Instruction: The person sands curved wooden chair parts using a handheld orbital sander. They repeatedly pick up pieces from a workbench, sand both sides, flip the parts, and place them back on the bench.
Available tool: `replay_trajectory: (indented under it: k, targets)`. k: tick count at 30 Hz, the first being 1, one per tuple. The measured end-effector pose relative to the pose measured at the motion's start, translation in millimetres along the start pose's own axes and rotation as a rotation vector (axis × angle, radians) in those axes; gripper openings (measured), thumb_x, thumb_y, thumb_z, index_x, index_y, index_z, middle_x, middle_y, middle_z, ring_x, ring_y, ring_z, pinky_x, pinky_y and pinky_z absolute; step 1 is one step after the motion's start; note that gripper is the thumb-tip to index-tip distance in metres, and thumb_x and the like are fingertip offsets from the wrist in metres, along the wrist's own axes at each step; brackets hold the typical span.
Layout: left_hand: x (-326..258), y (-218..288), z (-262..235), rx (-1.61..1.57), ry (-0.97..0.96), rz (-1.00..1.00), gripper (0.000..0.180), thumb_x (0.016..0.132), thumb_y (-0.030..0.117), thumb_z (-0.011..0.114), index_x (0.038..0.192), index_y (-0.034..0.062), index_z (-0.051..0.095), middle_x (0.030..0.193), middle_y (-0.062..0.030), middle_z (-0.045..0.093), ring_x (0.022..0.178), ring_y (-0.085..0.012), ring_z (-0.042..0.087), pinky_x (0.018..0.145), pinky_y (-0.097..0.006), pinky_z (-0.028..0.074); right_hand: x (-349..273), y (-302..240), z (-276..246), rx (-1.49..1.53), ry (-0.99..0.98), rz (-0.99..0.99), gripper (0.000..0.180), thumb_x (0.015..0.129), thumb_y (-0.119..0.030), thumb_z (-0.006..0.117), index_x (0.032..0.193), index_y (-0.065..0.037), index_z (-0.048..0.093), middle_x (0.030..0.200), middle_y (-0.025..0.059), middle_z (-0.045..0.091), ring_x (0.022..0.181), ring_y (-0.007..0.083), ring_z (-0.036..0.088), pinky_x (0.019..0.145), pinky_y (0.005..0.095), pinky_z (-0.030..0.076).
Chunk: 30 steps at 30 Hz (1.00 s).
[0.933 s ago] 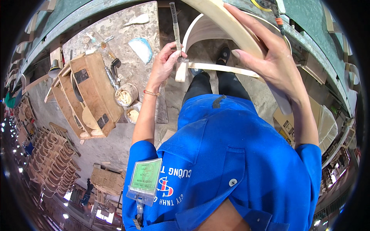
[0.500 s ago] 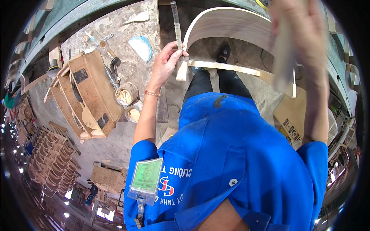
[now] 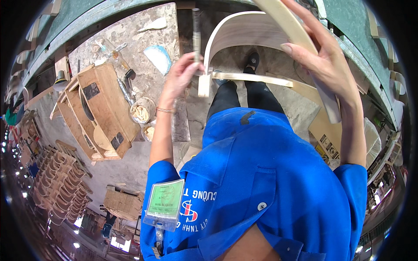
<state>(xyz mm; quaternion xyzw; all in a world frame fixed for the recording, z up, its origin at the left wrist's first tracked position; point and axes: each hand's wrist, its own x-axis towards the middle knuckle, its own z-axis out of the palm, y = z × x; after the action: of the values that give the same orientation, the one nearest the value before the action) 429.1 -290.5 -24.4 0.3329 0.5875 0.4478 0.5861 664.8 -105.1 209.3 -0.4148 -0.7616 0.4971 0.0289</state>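
My left hand [image 3: 180,75], slightly blurred, is closed around the lower end of a slender grey rod [image 3: 196,37], which stands roughly upright with a pale wrapped part near my fingers. Close to its right is the square end block of a pale wooden frame [image 3: 203,85]. That frame has a broad bent panel [image 3: 244,34] and a thin crosspiece [image 3: 257,78] spanning in front of my legs. On the right, my right hand [image 3: 326,63] grips a curved, smooth wooden piece [image 3: 329,108], thumb on one side and fingers on the other. Its upper end runs out of the picture.
At left, a worktable [image 3: 167,26] carries a wooden tool box [image 3: 104,111], a tub of pale filler [image 3: 143,109], a blue-white half-round piece [image 3: 159,58] and hand tools. A green metal edge [image 3: 344,41] curves along the upper right. Cardboard [image 3: 324,135] lies at right.
The left hand with the rod has shifted slightly left and down. My right hand, earlier blurred in fast motion, is lower, and its curved wooden piece shows clearly across the frame's right part.
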Motion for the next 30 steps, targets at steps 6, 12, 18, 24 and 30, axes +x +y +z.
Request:
replay_trajectory:
  k: [6, 12, 18, 24, 30]
  targets:
    - [-54.3, -9.8, -86.4, 0.275, 0.577, -0.103, 0.03, 0.098, 0.021, 0.059, 0.123, 0.0047, 0.057, 0.092, -0.0061, 0.069, 0.083, -0.0126, 0.067, 0.071, -0.026, 0.053, -27.0, 60.4, 19.7, 0.246, 0.024, 0.06, 0.063, 0.08, -0.019, 0.071, 0.136, -0.007, 0.046, 0.105, 0.005, 0.059, 0.092, 0.0141, 0.057, 0.078, 0.0295, 0.049]
    - [-39.5, 11.4, 7.2, -0.315, 0.459, -0.096, 0.037, 0.098, 0.02, 0.059, 0.13, 0.0079, 0.044, 0.099, -0.0059, 0.067, 0.087, -0.0161, 0.069, 0.064, -0.021, 0.05, -13.8, 100.7, 119.5, 0.157, 0.066, -0.141, 0.059, 0.076, -0.028, 0.078, 0.122, -0.004, 0.049, 0.109, 0.0144, 0.055, 0.099, 0.0258, 0.057, 0.088, 0.037, 0.046]
    - [-34.0, 49.5, 109.0, -0.632, 0.425, -0.071, 0.035, 0.1, 0.016, 0.054, 0.132, 0.0067, 0.045, 0.114, -0.0106, 0.061, 0.102, -0.02, 0.063, 0.083, -0.034, 0.056, -0.4, 109.2, 127.3, 0.242, 0.111, 0.003, 0.072, 0.068, -0.034, 0.084, 0.119, -0.002, 0.044, 0.113, 0.0205, 0.052, 0.109, 0.0383, 0.055, 0.089, 0.0455, 0.047]
    - [2.8, 64.9, 140.8, -0.601, 0.365, -0.035, 0.04, 0.098, 0.016, 0.057, 0.134, 0.0056, 0.043, 0.117, -0.012, 0.061, 0.107, -0.0245, 0.063, 0.088, -0.034, 0.057, -44.2, 165.4, 92.3, 0.177, 0.223, 0.126, 0.058, 0.073, -0.021, 0.074, 0.119, -0.004, 0.043, 0.113, 0.0194, 0.053, 0.106, 0.0391, 0.057, 0.09, 0.0443, 0.047]
    - [52.1, 77.3, 233.2, -0.43, 0.317, -0.04, 0.032, 0.1, 0.019, 0.055, 0.128, 0.0083, 0.046, 0.107, -0.0087, 0.066, 0.098, -0.0251, 0.068, 0.072, -0.027, 0.057, -155.2, 246.6, -2.3, 0.201, 0.518, 0.458, 0.054, 0.079, -0.019, 0.072, 0.123, -0.004, 0.044, 0.1, 0.0109, 0.056, 0.087, 0.0219, 0.058, 0.077, 0.0364, 0.048]
